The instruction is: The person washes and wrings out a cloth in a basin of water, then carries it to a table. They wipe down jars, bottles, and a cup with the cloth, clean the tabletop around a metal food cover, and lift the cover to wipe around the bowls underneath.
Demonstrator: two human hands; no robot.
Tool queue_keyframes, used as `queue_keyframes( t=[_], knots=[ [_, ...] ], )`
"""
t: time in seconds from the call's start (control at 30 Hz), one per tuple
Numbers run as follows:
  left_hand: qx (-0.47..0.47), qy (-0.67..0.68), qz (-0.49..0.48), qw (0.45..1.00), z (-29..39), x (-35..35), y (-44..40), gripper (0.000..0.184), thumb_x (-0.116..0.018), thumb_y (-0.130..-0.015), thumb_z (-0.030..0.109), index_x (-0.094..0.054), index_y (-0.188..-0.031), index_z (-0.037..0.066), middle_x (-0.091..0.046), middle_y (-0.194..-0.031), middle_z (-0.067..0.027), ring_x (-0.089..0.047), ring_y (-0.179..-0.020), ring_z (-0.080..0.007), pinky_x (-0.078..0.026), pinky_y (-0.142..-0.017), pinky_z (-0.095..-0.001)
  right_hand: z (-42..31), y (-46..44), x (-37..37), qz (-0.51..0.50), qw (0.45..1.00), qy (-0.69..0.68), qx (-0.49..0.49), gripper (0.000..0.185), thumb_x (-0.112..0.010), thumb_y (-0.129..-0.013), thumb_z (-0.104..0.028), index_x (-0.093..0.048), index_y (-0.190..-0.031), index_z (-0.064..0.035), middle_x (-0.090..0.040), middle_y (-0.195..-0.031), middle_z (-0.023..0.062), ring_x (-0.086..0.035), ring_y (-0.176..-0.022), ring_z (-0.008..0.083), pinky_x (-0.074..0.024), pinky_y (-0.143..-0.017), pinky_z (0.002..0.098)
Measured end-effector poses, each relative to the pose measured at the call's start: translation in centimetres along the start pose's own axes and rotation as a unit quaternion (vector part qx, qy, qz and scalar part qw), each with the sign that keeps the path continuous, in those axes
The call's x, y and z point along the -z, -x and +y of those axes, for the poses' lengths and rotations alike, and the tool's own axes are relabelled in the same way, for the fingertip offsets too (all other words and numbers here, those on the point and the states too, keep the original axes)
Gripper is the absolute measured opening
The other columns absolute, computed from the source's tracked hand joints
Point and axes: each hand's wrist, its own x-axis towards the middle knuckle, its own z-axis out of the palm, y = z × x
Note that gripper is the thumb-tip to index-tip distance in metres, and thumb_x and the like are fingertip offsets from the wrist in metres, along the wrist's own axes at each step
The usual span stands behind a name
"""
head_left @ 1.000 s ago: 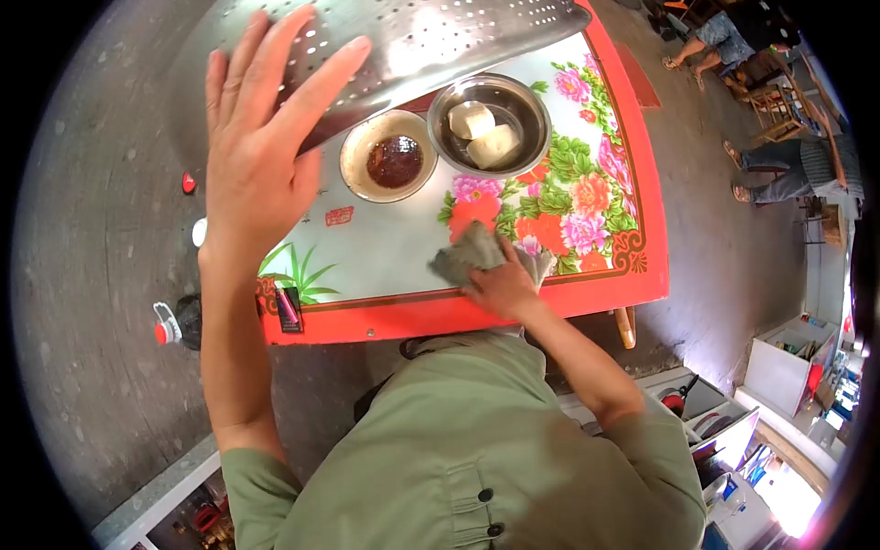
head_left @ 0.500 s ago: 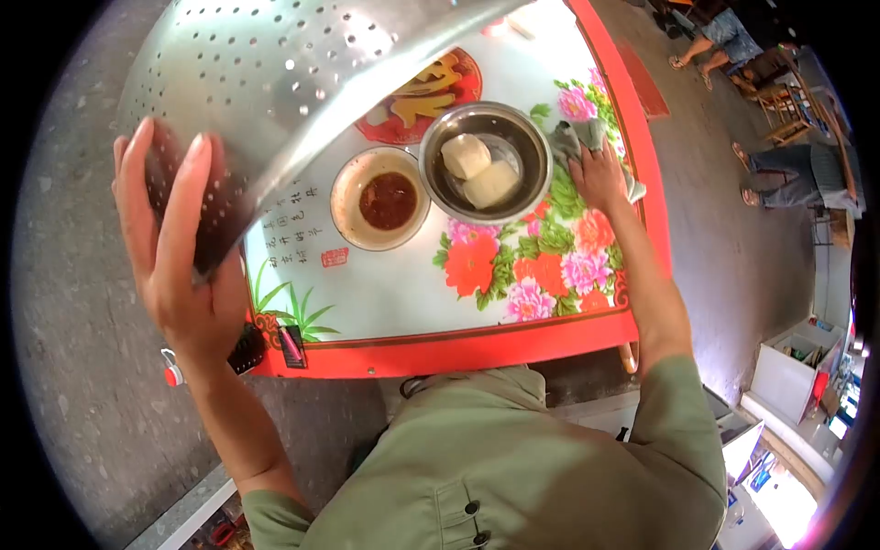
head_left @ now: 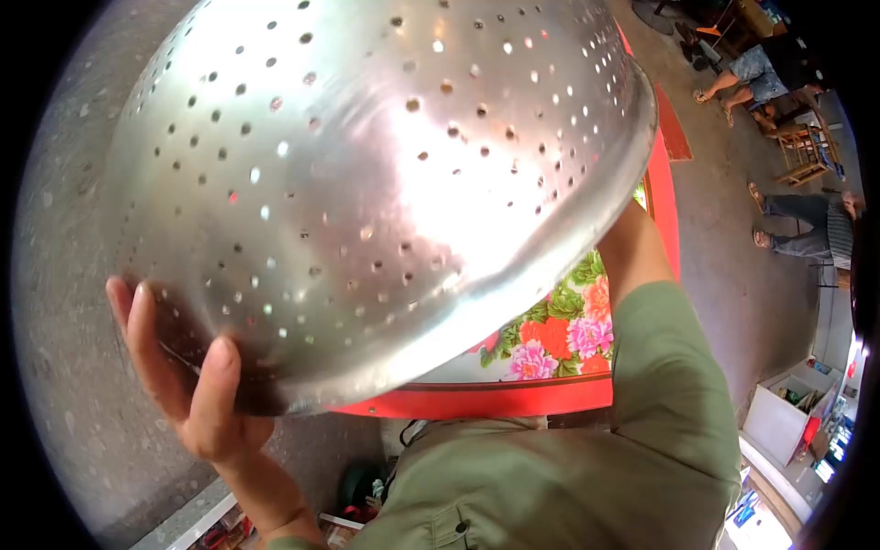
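Observation:
A large metal colander (head_left: 348,211), full of small holes, is tilted and fills most of the upper view. My left hand (head_left: 206,403) grips its lower left edge, with fingers spread over the outside of the bowl. Only the forearm (head_left: 635,249) of my right arm shows; the hand itself is hidden behind the colander's right rim. Beneath lies a table with a red edge (head_left: 495,396) and a flower-printed top (head_left: 559,335), mostly covered from sight by the colander.
Two people stand off to the right, seen by their legs (head_left: 793,215) and shorts (head_left: 753,69). A wooden chair (head_left: 807,151) is near them. A white cabinet (head_left: 777,423) stands at the lower right. Grey floor (head_left: 69,348) runs along the left.
The colander has come down and to the right, now hiding the two bowls and the cloth under my right hand. My left hand has lowered with it. My right hand has passed out of sight.

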Motion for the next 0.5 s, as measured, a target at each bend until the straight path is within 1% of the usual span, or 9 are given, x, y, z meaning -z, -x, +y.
queue_keyframes(
  t=[0.03,0.1,0.2,0.23,0.3,0.33,0.37,0.43,0.5],
  knots=[
    [-0.012,0.018,0.005,1.000,-0.2,-0.2,0.4,0.033,-0.050,-0.095,0.016,-0.053,-0.127,0.007,-0.034,-0.142,-0.0359,-0.030,-0.133,-0.0556,-0.027,-0.108,-0.0610,1.0,0.4,0.4,0.003,1.000,0.003,-0.014,0.061,-0.041,-0.095,-0.043,-0.036,-0.144,-0.0071,-0.040,-0.142,0.0169,-0.026,-0.140,0.0331,-0.0180,-0.116,0.0457],
    [0.168,0.070,0.049,0.982,1.0,-0.7,1.0,0.035,-0.052,-0.096,0.024,-0.052,-0.127,0.007,-0.034,-0.142,-0.0360,-0.030,-0.133,-0.0562,-0.027,-0.108,-0.0619,2.9,2.2,1.3,0.007,0.999,0.008,-0.037,0.062,-0.040,-0.095,-0.044,-0.034,-0.145,-0.0074,-0.037,-0.145,0.0161,-0.024,-0.141,0.0325,-0.0173,-0.117,0.0453],
    [0.161,0.072,0.048,0.983,0.6,-0.4,1.7,0.036,-0.052,-0.095,0.022,-0.053,-0.128,0.008,-0.034,-0.142,-0.0354,-0.030,-0.133,-0.0557,-0.027,-0.108,-0.0613,5.0,4.8,2.5,0.009,0.998,0.011,-0.062,0.064,-0.039,-0.095,-0.045,-0.031,-0.147,-0.0079,-0.032,-0.150,0.0150,-0.022,-0.143,0.0316,-0.0163,-0.117,0.0447],
    [0.113,0.047,0.029,0.992,0.4,-0.4,1.8,0.036,-0.051,-0.095,0.020,-0.053,-0.129,0.008,-0.034,-0.142,-0.0350,-0.030,-0.133,-0.0554,-0.027,-0.108,-0.0610,4.8,5.6,3.8,0.009,0.997,0.005,-0.076,0.065,-0.038,-0.095,-0.046,-0.030,-0.147,-0.0080,-0.030,-0.151,0.0146,-0.022,-0.143,0.0313,-0.0160,-0.117,0.0445],
    [0.060,0.022,0.013,0.998,0.2,-0.5,1.7,0.037,-0.050,-0.095,0.018,-0.053,-0.130,0.008,-0.034,-0.143,-0.0347,-0.030,-0.134,-0.0550,-0.027,-0.108,-0.0606,4.3,7.1,6.1,-0.010,0.989,-0.019,-0.147,0.066,-0.037,-0.095,-0.047,-0.028,-0.149,-0.0084,-0.027,-0.154,0.0139,-0.021,-0.144,0.0307,-0.0153,-0.118,0.0442],
    [0.014,0.004,0.008,1.000,0.0,-0.7,1.5,0.037,-0.049,-0.095,0.018,-0.054,-0.130,0.008,-0.034,-0.142,-0.0344,-0.031,-0.133,-0.0551,-0.027,-0.109,-0.0605,5.2,8.2,6.7,-0.045,0.971,-0.046,-0.229,0.067,-0.034,-0.097,-0.047,-0.026,-0.149,-0.0068,-0.020,-0.158,0.0124,-0.018,-0.145,0.0296,-0.0139,-0.118,0.0427],
    [-0.031,-0.015,0.002,0.999,0.0,-0.8,1.3,0.038,-0.048,-0.094,0.019,-0.055,-0.130,0.008,-0.035,-0.142,-0.0340,-0.031,-0.133,-0.0551,-0.026,-0.109,-0.0604,7.9,8.9,4.4,-0.044,0.971,-0.047,-0.232,0.067,-0.034,-0.097,-0.047,-0.026,-0.149,-0.0068,-0.020,-0.158,0.0124,-0.018,-0.145,0.0296,-0.0139,-0.118,0.0427],
    [-0.015,-0.011,0.011,1.000,0.9,-0.8,0.8,0.033,-0.051,-0.093,0.016,-0.058,-0.126,0.010,-0.038,-0.140,-0.0318,-0.032,-0.133,-0.0539,-0.028,-0.108,-0.0604,13.8,8.9,-1.5,0.029,0.976,0.045,-0.210,0.067,-0.031,-0.098,-0.045,-0.025,-0.149,-0.0021,-0.016,-0.159,0.0116,-0.016,-0.146,0.0290,-0.0145,-0.119,0.0402],
    [-0.002,0.005,0.022,1.000,1.5,-0.8,0.4,0.029,-0.054,-0.092,0.014,-0.061,-0.121,0.012,-0.042,-0.138,-0.0296,-0.034,-0.132,-0.0528,-0.030,-0.108,-0.0603,11.9,11.8,-0.1,0.001,0.975,0.079,-0.206,0.066,-0.027,-0.099,-0.044,-0.026,-0.148,0.0004,-0.018,-0.158,0.0124,-0.016,-0.146,0.0293,-0.0151,-0.119,0.0384]
  ],
)
